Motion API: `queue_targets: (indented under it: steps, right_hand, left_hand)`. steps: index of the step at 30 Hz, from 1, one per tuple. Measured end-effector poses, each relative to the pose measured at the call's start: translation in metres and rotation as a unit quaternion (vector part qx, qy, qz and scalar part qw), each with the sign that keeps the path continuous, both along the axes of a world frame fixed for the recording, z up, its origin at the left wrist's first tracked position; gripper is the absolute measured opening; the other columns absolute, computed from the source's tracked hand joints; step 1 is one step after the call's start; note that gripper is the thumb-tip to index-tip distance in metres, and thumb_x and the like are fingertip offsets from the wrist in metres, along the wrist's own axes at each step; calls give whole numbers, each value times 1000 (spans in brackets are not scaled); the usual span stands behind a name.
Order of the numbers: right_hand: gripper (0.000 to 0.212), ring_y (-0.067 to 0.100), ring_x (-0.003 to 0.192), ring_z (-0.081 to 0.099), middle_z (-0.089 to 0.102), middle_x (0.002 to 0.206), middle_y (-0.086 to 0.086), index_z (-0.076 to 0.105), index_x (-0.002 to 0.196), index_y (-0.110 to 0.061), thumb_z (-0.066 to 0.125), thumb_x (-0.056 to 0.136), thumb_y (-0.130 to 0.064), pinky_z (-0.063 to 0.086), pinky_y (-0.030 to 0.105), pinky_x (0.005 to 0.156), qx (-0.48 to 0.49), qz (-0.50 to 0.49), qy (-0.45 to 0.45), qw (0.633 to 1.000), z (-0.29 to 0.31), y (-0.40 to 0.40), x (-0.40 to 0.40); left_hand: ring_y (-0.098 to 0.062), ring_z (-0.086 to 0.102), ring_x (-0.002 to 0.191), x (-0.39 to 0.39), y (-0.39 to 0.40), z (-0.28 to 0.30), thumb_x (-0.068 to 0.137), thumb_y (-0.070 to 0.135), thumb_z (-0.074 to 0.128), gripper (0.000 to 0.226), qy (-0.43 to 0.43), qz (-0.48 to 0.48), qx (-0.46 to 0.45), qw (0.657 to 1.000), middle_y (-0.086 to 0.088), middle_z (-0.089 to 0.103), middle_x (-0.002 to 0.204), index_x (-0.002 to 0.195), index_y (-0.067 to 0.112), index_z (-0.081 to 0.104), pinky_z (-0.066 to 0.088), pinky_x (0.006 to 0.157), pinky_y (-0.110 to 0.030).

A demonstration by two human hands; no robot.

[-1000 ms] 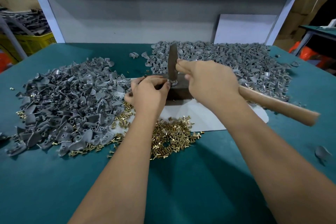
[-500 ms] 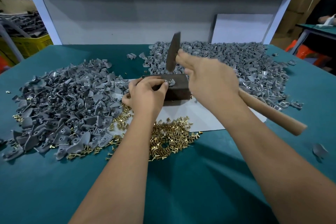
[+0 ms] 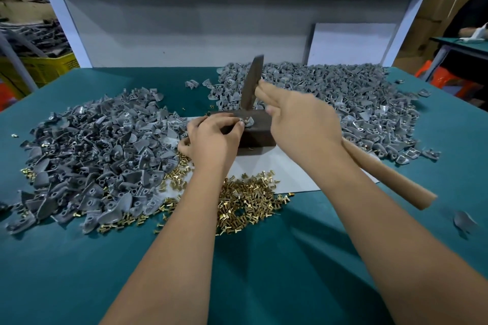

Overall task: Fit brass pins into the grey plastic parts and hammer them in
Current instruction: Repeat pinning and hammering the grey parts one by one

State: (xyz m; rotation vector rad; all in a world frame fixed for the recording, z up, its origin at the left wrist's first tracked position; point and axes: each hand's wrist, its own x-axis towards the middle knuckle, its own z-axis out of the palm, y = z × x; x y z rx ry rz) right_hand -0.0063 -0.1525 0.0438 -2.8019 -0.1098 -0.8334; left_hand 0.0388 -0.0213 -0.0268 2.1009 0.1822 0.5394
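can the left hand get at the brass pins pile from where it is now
Probably yes, once it lets go. The left hand pinches a grey part on the dark block; the brass pins lie uncovered on the table just under its wrist.

Bare green tabletop [image 3: 264,285] open near the body. Grey-part heaps block left [image 3: 92,153] and far right [image 3: 343,97]; brass pins [image 3: 245,203] litter the middle. Dark block [image 3: 253,126] centre; bare lane [image 3: 184,79] between heaps.

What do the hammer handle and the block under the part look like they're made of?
Hammer handle: pale, matte, rounded, likely bare wood. Block: dark brown, dull and square-edged; it may be rusted steel or dark wood, the look leaves that open.
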Motion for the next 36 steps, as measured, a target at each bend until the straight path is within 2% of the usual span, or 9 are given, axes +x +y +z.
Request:
queue_targets:
  steps: [7, 14, 18, 21, 24, 28, 31, 33, 36]
  right_hand:
    - [47, 30, 96, 66, 71, 109, 1, 37, 140, -48, 47, 98, -30, 40, 33, 63, 27, -13, -16, 999, 9, -4, -2]
    - [48, 29, 86, 66, 71, 98, 2, 36, 141, -48, 47, 98, -29, 35, 31, 58, 17, -13, -25, 999, 1, 4, -3]
    - [49, 30, 81, 67, 72, 95, 3, 38, 139, -48, 51, 96, -28, 34, 30, 56, 1, -13, -31, 999, -2, 5, -2]
    - [47, 29, 67, 57, 70, 89, 5, 47, 130, -45, 55, 91, -19, 35, 30, 53, -50, -17, 15, 999, -2, 3, -1]
    - [38, 31, 81, 64, 71, 97, 5, 50, 126, -38, 52, 93, -20, 43, 34, 59, -36, -8, 56, 998, 4, -1, 1]
    - [46, 33, 91, 65, 71, 104, 4, 43, 136, -45, 51, 95, -25, 44, 35, 63, -14, 2, -23, 1000, 13, -1, 1]
    - [48, 31, 89, 67, 72, 101, 2, 43, 136, -47, 53, 94, -25, 49, 35, 65, -6, 7, -63, 998, 16, -2, -1]
    - [49, 29, 82, 67, 72, 96, 0, 45, 133, -47, 55, 92, -21, 50, 35, 62, -46, 18, -34, 998, 8, -1, -3]
    - [47, 29, 79, 66, 71, 93, 2, 47, 129, -45, 56, 92, -18, 40, 31, 56, -75, 20, 32, 997, 3, 1, 1]
  left_hand:
    - [-8, 33, 128, 1, -2, -1, 84, 48, 71, 7, -3, 7, 2, 1000, 31, 63, 104, 85, 42, 75, 6, 74, -28]
    - [-8, 31, 129, 1, -1, -2, 87, 49, 67, 14, 1, 10, 27, 1000, 28, 64, 111, 92, 39, 76, 10, 86, -33]
    - [-8, 31, 128, 1, -1, -1, 88, 48, 67, 13, -1, 5, 23, 1000, 30, 63, 110, 91, 39, 76, 10, 87, -34]
    - [-6, 31, 125, 0, 0, 0, 86, 48, 67, 10, -3, 0, 5, 1000, 33, 61, 104, 88, 42, 75, 9, 83, -31]
    - [-7, 31, 125, -2, 1, 1, 86, 49, 67, 11, -4, 0, 6, 1000, 31, 64, 111, 89, 42, 75, 9, 81, -31]
    - [-9, 31, 129, -2, 1, 1, 88, 47, 67, 11, 0, -1, 9, 1000, 28, 64, 113, 91, 40, 76, 10, 88, -34]
    - [-12, 32, 130, -3, 0, 0, 88, 46, 67, 11, 0, -2, 17, 1000, 26, 65, 114, 91, 39, 76, 13, 93, -37]
    - [-10, 32, 129, -3, -1, 1, 88, 46, 67, 11, 0, 0, 12, 1000, 27, 65, 114, 91, 40, 76, 14, 93, -38]
    - [-8, 32, 127, -4, -1, 3, 87, 48, 67, 12, 9, 3, 2, 1000, 29, 64, 114, 91, 41, 75, 14, 93, -37]
